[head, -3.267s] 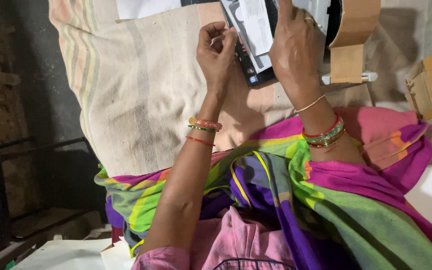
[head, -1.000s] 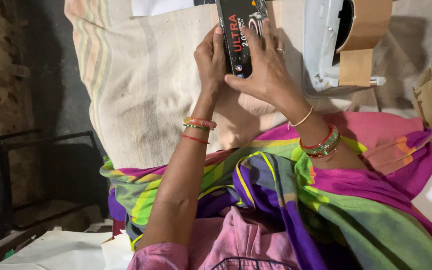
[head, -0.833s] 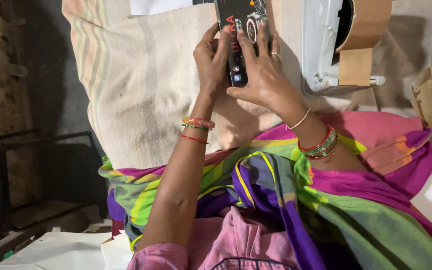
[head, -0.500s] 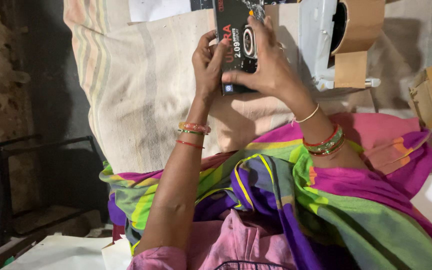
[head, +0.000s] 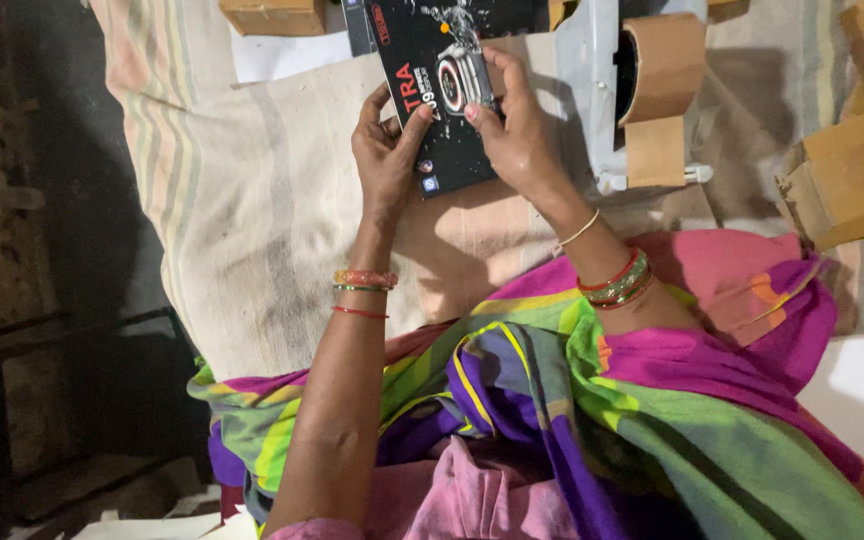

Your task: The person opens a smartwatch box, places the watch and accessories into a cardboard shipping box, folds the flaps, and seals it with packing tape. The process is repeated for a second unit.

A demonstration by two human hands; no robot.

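glossy cardboard box [head: 447, 90], rough woven cloth [head: 252, 230]

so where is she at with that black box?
Done: nothing visibly finished; no tape shows on the black box. In hand: left hand and right hand both grip it over the striped cloth. Left: tape dispenser lies untouched alongside; brown cartons sit nearby.

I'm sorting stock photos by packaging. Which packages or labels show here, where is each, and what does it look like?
Black rectangular product box: held by left hand and right hand, watch picture, red and white print.
Brown cardboard cartons: right edge, on the striped cloth.
Brown cardboard box: top edge, partly cut off.
Brown packing tape roll: in a grey dispenser, right of the box.
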